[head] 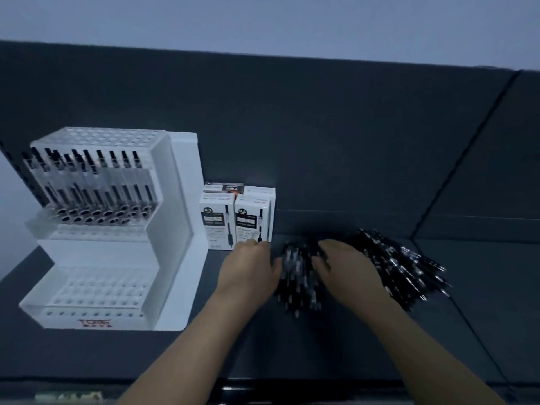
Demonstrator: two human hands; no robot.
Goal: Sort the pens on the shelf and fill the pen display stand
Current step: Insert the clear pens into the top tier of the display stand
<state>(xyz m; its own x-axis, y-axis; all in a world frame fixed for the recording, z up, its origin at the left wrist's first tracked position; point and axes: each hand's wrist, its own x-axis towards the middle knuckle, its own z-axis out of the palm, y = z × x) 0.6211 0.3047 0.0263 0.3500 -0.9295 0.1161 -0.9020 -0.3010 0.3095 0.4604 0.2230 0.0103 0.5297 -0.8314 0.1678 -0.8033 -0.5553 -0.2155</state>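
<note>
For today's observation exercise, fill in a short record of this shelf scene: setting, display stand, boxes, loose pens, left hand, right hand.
setting: dark shelf seen from above
display stand: white tiered stand at left; middle tier holds pens, top and bottom tier holes look empty
boxes: white pen boxes upright just right of the stand
loose pens: black pens heaped at right, blurred
left hand: left hand at the bundle's left side
right hand: right hand over the heap, gathering a bundle between both hands
grip: cannot tell, motion blur
</note>
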